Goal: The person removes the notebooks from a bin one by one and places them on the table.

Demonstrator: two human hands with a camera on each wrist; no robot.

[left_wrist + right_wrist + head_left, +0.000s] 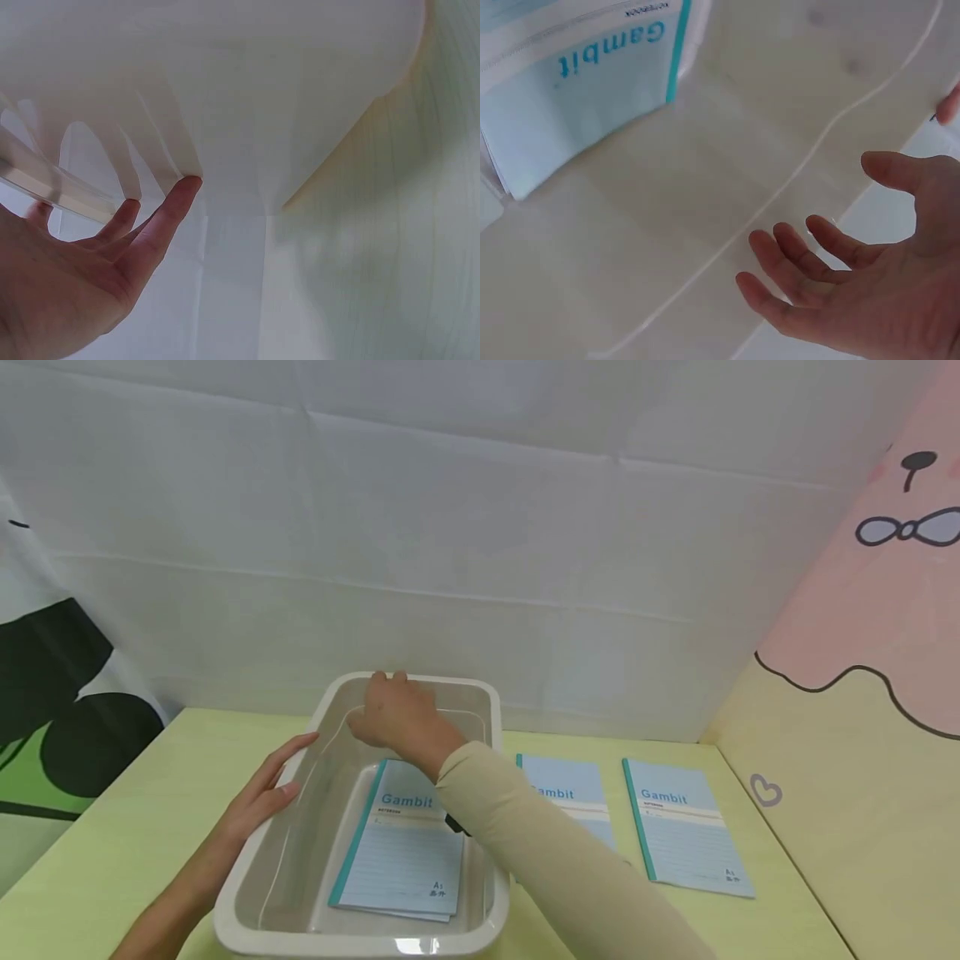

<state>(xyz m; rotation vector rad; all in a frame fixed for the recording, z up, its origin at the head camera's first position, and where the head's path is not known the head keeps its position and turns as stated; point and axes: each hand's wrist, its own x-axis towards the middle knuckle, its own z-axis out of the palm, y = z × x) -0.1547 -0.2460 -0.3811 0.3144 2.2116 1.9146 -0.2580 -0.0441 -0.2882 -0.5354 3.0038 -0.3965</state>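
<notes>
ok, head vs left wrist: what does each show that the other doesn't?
Head only: the right hand over the tub, its sleeve, the top notebook inside, the middle notebook and far-right notebook on the table, and the pink side panel.

Left wrist only: the tub's left outer wall, with fingertips touching it below the rim.

Both: left hand, part of the tub, the table and the white backdrop.
</notes>
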